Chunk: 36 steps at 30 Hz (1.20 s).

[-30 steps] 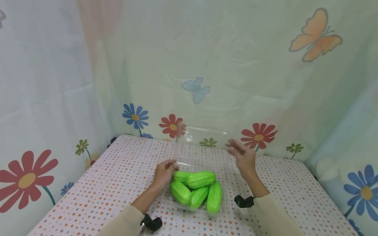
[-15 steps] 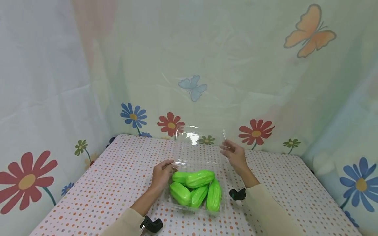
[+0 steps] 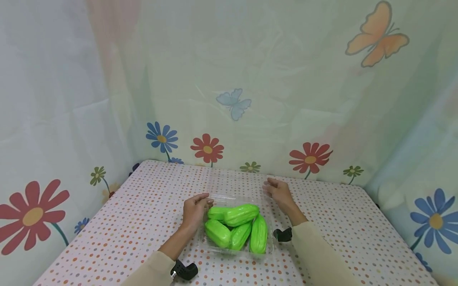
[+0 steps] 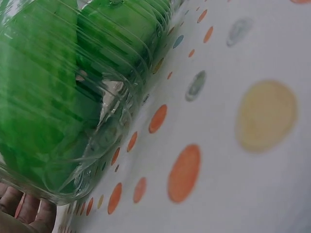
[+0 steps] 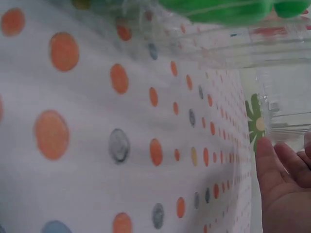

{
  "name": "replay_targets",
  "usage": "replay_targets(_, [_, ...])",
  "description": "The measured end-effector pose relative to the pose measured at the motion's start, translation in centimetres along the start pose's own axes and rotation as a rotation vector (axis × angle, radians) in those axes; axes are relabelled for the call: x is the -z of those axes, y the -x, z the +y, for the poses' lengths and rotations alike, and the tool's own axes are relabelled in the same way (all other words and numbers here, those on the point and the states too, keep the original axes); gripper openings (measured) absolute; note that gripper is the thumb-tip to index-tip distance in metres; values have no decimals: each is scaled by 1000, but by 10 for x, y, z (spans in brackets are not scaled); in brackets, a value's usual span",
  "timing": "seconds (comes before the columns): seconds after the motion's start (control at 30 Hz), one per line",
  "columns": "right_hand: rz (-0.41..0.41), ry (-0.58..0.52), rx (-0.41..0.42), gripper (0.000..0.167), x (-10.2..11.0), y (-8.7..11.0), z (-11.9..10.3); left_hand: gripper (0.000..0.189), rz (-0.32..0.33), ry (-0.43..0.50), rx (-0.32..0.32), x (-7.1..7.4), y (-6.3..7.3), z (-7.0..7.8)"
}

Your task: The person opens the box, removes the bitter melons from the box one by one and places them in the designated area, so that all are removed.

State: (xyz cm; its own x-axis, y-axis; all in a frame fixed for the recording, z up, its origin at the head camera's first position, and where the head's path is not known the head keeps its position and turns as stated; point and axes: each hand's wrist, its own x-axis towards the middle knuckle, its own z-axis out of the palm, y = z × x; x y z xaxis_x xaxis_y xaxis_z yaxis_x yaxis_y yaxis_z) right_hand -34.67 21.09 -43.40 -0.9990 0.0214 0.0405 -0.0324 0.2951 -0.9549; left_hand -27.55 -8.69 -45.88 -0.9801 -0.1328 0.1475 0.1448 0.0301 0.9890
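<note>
A clear plastic clamshell box [image 3: 229,251] stands on the table, holding several glossy, bright green, ridged, elongated gourd-like pieces [image 3: 241,215]. Its see-through lid [image 3: 234,183] is hinged open and leans back, away from me. My left hand [image 3: 194,209] grips the box at its back left corner; in the left wrist view its fingertips [image 4: 29,208] sit right at the rim. Beside the lid's right edge is my right hand [image 3: 280,193], its fingers lightly bent. In the right wrist view those fingers [image 5: 270,158] reach up to the lid's ribbed edge.
A white tablecloth [image 3: 143,222] with coloured dots covers the table. Behind and at both sides hangs a curtain [image 3: 179,79] printed with flowers and butterflies. A black wrist camera [image 3: 185,270] is strapped to the left wrist, another [image 3: 283,234] to the right.
The lid has tilted farther back and lower, and my right hand has come down and leftward along with it. My left hand stays at the box's corner; the green pieces keep their places.
</note>
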Motion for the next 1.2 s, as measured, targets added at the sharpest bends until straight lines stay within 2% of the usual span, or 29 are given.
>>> replay_targets(0.17, [-22, 82, -24, 47, 1, 1, 8, 35, 8, -5, -4, 0, 1, 1])
replay_targets(0.37, [-29, 76, -9, 47, -1, 3, 11, 35, 13, -10, -10, 0, 2, 1])
replay_targets(0.53, [-42, 52, -22, 48, -3, 5, 8, 36, 19, -14, -42, 0, 3, 0])
replay_targets(0.7, [-24, 69, -30, 49, -2, 5, 7, 36, 18, -13, -48, 0, 4, 0])
replay_targets(1.0, [62, 122, -73, 51, -3, 7, 3, 36, 15, -16, -1, 0, 2, 2])
replay_targets(1.2, [162, 265, -85, 51, -3, 19, -11, 35, 15, -13, 3, 0, 2, 1])
